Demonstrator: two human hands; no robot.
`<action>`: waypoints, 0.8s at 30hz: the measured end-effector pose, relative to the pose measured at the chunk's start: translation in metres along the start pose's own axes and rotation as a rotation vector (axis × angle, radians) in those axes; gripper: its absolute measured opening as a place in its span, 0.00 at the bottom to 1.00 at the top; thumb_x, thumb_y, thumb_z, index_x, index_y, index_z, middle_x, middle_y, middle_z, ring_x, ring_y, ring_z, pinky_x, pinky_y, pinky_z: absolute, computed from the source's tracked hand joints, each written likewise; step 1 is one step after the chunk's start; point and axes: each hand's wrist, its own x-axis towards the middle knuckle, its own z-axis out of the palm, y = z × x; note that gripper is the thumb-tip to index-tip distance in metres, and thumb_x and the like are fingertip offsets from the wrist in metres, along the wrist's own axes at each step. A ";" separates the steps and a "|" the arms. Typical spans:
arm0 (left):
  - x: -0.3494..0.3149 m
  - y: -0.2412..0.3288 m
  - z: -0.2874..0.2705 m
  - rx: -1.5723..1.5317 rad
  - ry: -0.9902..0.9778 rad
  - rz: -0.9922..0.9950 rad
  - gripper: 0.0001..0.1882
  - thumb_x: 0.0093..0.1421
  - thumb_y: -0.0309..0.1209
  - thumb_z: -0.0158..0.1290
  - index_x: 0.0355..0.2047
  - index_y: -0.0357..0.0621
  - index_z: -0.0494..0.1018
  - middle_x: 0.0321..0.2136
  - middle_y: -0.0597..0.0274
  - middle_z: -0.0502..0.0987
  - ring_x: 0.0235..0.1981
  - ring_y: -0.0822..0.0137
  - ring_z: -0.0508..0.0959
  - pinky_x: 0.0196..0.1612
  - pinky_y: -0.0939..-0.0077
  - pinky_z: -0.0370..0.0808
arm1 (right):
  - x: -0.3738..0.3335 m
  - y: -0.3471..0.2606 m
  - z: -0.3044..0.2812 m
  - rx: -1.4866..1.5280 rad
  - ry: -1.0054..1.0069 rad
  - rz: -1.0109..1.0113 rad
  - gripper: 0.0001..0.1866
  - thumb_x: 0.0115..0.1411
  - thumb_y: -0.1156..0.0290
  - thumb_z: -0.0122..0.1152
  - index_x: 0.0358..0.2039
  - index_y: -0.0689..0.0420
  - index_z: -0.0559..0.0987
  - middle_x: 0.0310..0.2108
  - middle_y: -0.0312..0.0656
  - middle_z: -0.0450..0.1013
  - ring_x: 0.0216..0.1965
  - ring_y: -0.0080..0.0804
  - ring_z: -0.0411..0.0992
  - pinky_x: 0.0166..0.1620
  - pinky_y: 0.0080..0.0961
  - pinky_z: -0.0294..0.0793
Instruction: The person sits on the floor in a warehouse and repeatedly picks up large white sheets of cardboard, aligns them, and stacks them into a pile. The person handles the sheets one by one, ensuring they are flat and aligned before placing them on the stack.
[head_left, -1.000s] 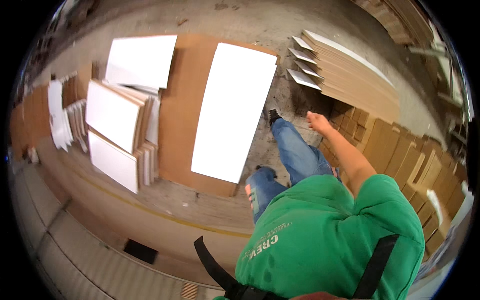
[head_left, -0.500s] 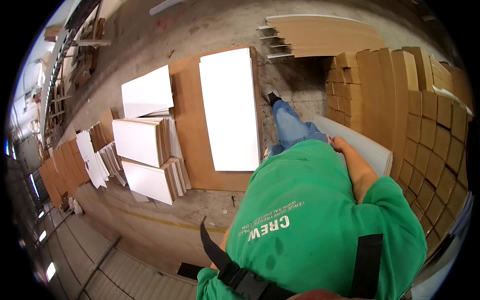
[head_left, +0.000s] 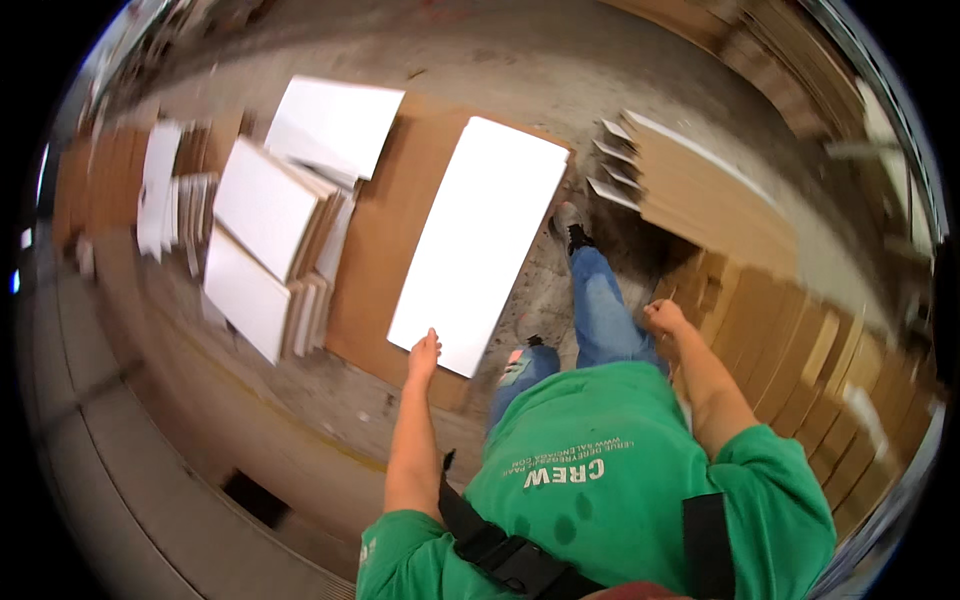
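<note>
My left hand (head_left: 424,352) hovers over the near end of a long white panel stack (head_left: 480,240), fingers loosely curled and no object visible in them. Whether it touches the top panel I cannot tell. To the right of my thigh, my right hand (head_left: 664,317) is closed, its fingers bent inward; anything inside them is hidden or too small to name. The white stack lies on a brown board (head_left: 375,260). On the left part of that board, white panels sit in piles, including a tilted upper panel (head_left: 335,125) and a lower pile (head_left: 248,290).
Cardboard stacks (head_left: 775,330) stand close on my right. Beyond my feet lies a pile of long brown boards with white edges (head_left: 700,190). Further left are cut white pieces (head_left: 160,190) and brown cardboard sheets (head_left: 95,185). Concrete floor (head_left: 480,60) runs along the far side.
My left hand has come into view and reached out over the white stack. My right hand has moved away from my hip. My view has turned, and my legs have shifted.
</note>
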 end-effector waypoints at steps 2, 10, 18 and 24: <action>0.017 0.003 0.015 0.157 0.091 -0.012 0.30 0.59 0.53 0.38 0.33 0.34 0.74 0.27 0.52 0.76 0.30 0.59 0.74 0.39 0.67 0.68 | 0.050 -0.024 -0.007 -0.011 -0.047 -0.011 0.17 0.52 0.59 0.55 0.35 0.58 0.78 0.33 0.50 0.75 0.38 0.44 0.73 0.43 0.32 0.70; -0.020 0.090 0.113 0.083 -0.201 -0.121 0.29 0.59 0.53 0.38 0.39 0.38 0.73 0.39 0.46 0.74 0.42 0.50 0.72 0.45 0.63 0.67 | 0.261 -0.205 -0.097 -0.510 -0.056 -0.458 0.19 0.54 0.57 0.50 0.30 0.60 0.79 0.32 0.53 0.74 0.36 0.51 0.72 0.43 0.39 0.70; 0.070 0.035 0.132 -0.209 0.066 -0.309 0.27 0.60 0.51 0.39 0.37 0.38 0.73 0.38 0.48 0.75 0.43 0.53 0.72 0.46 0.65 0.65 | 0.343 -0.443 -0.062 -0.861 -0.035 -0.826 0.17 0.58 0.60 0.47 0.28 0.61 0.77 0.29 0.52 0.73 0.34 0.50 0.71 0.39 0.41 0.70; 0.114 -0.100 0.193 -0.515 0.389 -0.570 0.25 0.58 0.49 0.43 0.32 0.36 0.74 0.29 0.54 0.77 0.33 0.64 0.74 0.40 0.69 0.68 | 0.364 -0.527 0.094 -0.901 -0.143 -1.161 0.14 0.57 0.61 0.49 0.26 0.58 0.77 0.29 0.50 0.74 0.34 0.49 0.71 0.39 0.41 0.70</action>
